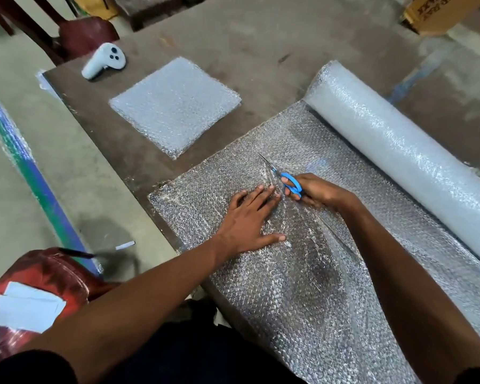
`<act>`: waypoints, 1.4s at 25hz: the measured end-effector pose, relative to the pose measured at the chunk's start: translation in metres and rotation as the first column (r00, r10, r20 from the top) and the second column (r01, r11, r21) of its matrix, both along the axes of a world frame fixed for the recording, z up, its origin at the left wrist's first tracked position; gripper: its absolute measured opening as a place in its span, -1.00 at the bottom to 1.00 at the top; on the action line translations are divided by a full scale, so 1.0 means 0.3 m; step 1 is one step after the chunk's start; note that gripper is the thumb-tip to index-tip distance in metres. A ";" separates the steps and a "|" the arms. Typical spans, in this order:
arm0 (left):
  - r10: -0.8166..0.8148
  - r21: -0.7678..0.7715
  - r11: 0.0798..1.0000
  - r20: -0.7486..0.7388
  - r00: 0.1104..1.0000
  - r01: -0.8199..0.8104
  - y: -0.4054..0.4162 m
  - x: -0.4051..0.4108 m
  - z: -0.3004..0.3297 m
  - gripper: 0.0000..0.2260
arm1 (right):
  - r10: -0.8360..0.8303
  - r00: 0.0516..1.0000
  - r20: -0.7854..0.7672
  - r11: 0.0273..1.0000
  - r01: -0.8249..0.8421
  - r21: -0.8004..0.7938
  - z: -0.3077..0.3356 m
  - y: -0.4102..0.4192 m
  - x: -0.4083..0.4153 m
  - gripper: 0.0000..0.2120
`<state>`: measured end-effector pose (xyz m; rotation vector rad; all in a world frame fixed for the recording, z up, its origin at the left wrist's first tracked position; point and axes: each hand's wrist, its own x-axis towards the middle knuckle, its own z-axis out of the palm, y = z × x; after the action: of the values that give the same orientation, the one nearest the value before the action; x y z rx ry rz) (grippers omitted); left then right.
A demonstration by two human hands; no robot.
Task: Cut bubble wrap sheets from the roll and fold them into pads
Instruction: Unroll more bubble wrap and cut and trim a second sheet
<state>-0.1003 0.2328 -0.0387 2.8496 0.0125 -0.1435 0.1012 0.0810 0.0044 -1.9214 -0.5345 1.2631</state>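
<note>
Stretching across most of the view, a worn brown table (261,51) stands on a grey concrete floor (67,176) crossed by a green and blue painted stripe (31,173). A dark red chair (86,34) sits at the far corner, and a cardboard box (438,12) rests on the floor beyond.

The bubble wrap roll (394,151), a pale, glossy cylinder, lies along the right side of the table. Its unrolled sheet (302,286) spreads toward the person, dimpled and glinting, rumpled near the cut. The left hand (250,217) presses flat on the sheet, fingers spread and straight. The right hand (313,192) grips the blue-handled scissors (286,181), whose thin blades point away along the sheet; whether the blades are parted is hard to tell through the glare.

A finished folded pad (175,106), square and whitish, lies on the bare table left of the sheet. A white handheld controller (104,60) rests near the far corner.
</note>
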 end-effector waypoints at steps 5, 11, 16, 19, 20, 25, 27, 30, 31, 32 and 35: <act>0.019 -0.047 0.999 -0.031 0.999 -0.021 0.015 0.013 0.011 -0.02 | 0.013 0.999 0.037 1.000 -0.012 -0.019 -0.004 0.068 0.008 -0.51; 0.013 -0.034 0.999 -0.020 1.000 -0.014 0.016 0.006 0.007 -0.02 | 0.001 1.000 0.029 0.999 0.000 -0.035 0.009 0.142 0.018 -0.56; 0.021 -0.037 0.999 -0.019 1.000 -0.022 0.017 0.006 0.004 -0.02 | -0.049 0.999 -0.015 0.999 0.049 -0.007 0.040 0.208 0.009 -0.64; 0.023 -0.040 0.999 -0.017 1.000 -0.023 0.016 0.005 0.002 -0.03 | -0.062 0.998 -0.023 0.998 0.061 -0.016 0.053 0.238 0.021 -0.67; 0.023 -0.042 0.999 -0.014 1.000 -0.023 0.016 0.005 0.001 -0.03 | -0.058 0.998 -0.014 0.998 0.058 -0.029 0.054 0.248 0.028 -0.66; 0.023 -0.061 0.998 -0.008 1.000 -0.023 0.018 0.002 0.005 -0.03 | -0.042 0.999 0.002 0.999 0.042 -0.033 0.087 0.296 0.037 -0.67; 0.024 -0.063 0.998 -0.014 1.000 -0.025 0.020 -0.001 0.009 -0.03 | -0.034 0.999 -0.003 0.999 0.034 -0.011 0.096 0.312 0.042 -0.68; 0.025 -0.057 0.998 -0.021 0.999 -0.026 0.022 -0.001 0.006 -0.04 | -0.009 1.000 0.008 1.000 0.009 -0.016 0.085 0.325 0.057 -0.65; 0.023 -0.051 0.998 -0.025 0.999 -0.024 0.021 0.001 0.007 -0.04 | -0.007 1.000 0.006 1.000 0.007 -0.018 0.086 0.327 0.061 -0.65; 0.022 -0.048 0.999 -0.028 0.999 -0.023 0.021 0.002 0.006 -0.04 | -0.006 1.000 0.011 1.000 0.006 -0.020 0.086 0.329 0.065 -0.65; 0.020 -0.047 0.999 -0.027 0.999 -0.021 0.020 0.005 0.003 -0.04 | -0.006 1.000 0.006 1.000 0.006 -0.016 0.103 0.330 0.056 -0.67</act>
<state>-0.0989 0.2387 -0.0377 2.7998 0.0429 -0.1753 0.1179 0.1802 0.0354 -1.9392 -0.5226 1.2614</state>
